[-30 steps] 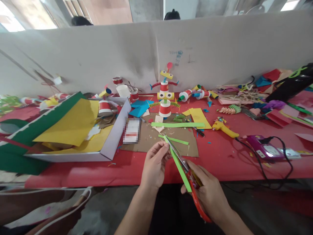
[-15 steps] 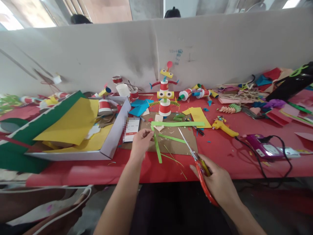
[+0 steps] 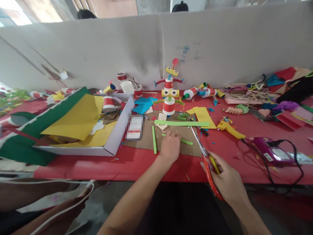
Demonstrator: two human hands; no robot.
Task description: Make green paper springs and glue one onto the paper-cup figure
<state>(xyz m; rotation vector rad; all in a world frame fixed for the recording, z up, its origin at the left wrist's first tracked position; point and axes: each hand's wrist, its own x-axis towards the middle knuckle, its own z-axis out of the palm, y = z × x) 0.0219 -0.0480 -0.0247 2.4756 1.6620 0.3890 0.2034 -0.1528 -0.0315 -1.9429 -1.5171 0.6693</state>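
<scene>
Scissors with red handles [image 3: 212,182] are in my right hand [image 3: 226,176], their blades pointing up and left over the cardboard. My left hand [image 3: 171,147] rests over the brown cardboard [image 3: 144,140], fingers bent down on a green strip [image 3: 187,142] that shows on both sides of it. Whether the fingers grip this strip is hidden. A shorter green strip [image 3: 154,140] lies to the left of that hand, and a long one [image 3: 182,123] crosses the cardboard above it. Two paper-cup figures with eyes stand behind, the nearer one [image 3: 168,107] having green spring arms.
At the left is a white-walled box [image 3: 119,130] holding yellow paper [image 3: 75,120]. A yellow glue gun [image 3: 231,129] and a purple power strip [image 3: 272,150] with black cable lie at the right. Paper scraps [image 3: 244,94] are heaped at the back right. A person's legs show lower left.
My left hand has moved right, off the shorter green strip, onto the strip in the middle. That shorter strip now lies more upright and apart from the long one. The view has shifted slightly.
</scene>
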